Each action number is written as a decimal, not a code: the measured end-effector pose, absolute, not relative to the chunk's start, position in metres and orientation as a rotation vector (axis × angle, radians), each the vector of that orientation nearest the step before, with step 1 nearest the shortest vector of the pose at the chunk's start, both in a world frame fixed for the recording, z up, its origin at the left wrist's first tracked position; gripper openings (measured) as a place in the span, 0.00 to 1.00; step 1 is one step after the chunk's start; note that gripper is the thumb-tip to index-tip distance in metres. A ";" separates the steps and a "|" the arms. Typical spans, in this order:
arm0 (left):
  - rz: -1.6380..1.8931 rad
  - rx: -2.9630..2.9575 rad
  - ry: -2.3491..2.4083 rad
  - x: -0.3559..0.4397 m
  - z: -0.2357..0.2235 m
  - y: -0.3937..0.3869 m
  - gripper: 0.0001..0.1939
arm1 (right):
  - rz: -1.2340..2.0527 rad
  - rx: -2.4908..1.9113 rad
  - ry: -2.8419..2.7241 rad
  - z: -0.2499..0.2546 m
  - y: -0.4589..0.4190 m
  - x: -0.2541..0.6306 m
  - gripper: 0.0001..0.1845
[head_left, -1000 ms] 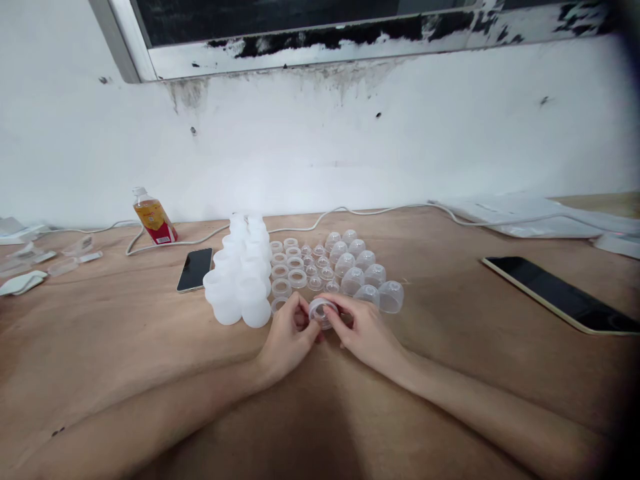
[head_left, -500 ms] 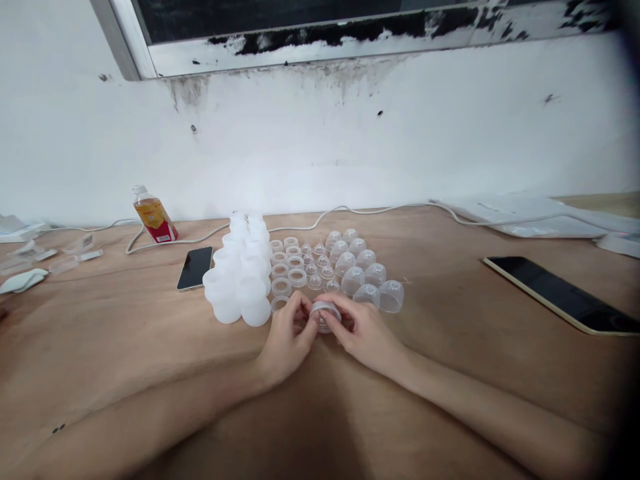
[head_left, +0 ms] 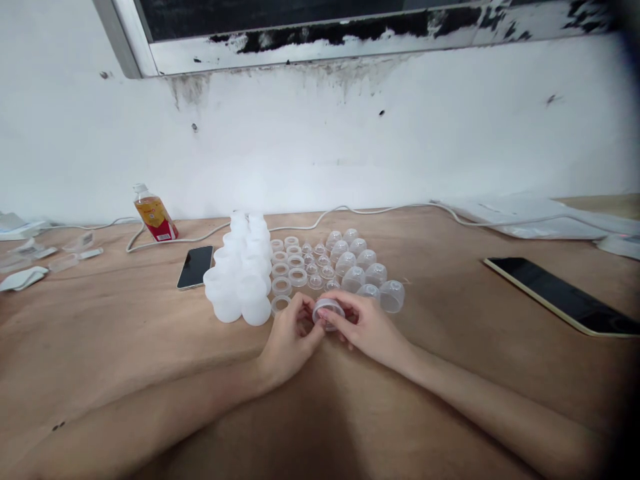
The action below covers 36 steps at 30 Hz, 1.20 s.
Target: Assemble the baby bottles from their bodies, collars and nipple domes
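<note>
Near the front of the parts, both hands hold a translucent bottle collar ring (head_left: pixel 327 304) tilted above the table. My left hand (head_left: pixel 291 335) pinches its left side between fingers and thumb. My right hand (head_left: pixel 370 332) grips it from the right, its thumb across the ring's opening; whether a nipple sits inside I cannot tell. Just beyond stand rows of loose collar rings (head_left: pixel 297 277), small clear bottle nipples (head_left: pixel 327 272) and clear domed caps (head_left: pixel 393 296). Left of them are several frosted white bottles (head_left: pixel 256 293) in two columns.
A dark phone (head_left: pixel 195 267) lies left of the bottles, and a larger phone or tablet (head_left: pixel 565 297) lies at right. A drink bottle (head_left: pixel 156 213) stands by the wall. A white cable (head_left: pixel 390 209) runs along the back, beside plastic bags (head_left: pixel 525 217).
The held ring has tipped so its opening faces me more, and it has shifted slightly right. My right fingers now reach further beneath it. The other parts stay in place.
</note>
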<state>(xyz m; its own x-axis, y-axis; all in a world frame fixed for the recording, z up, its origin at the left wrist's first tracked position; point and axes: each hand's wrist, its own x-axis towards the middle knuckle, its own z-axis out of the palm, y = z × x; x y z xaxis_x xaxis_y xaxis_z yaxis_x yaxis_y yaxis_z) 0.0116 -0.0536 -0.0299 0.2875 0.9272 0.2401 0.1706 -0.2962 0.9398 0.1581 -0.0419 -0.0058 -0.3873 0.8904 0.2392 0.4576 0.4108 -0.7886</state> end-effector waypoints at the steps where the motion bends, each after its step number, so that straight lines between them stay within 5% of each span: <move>1: 1.090 1.675 1.004 0.012 -0.030 -0.054 0.06 | 0.853 -1.148 -1.993 -0.007 -0.041 0.158 0.10; 14: 1.104 1.506 0.990 0.012 -0.033 -0.047 0.08 | 1.317 -1.080 -1.715 -0.011 -0.033 0.160 0.20; 36: 1.172 1.581 1.013 0.010 -0.032 -0.050 0.08 | 1.625 -0.966 -1.258 -0.006 -0.038 0.156 0.13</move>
<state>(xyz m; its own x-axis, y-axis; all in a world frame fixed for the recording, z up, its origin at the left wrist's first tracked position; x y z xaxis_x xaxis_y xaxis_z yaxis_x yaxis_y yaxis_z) 0.0102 -0.0499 -0.0320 0.2168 0.9467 0.2382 0.0989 -0.2640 0.9594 0.1557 -0.0382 -0.0058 -0.3468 0.9348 -0.0770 -0.1597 -0.1397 -0.9772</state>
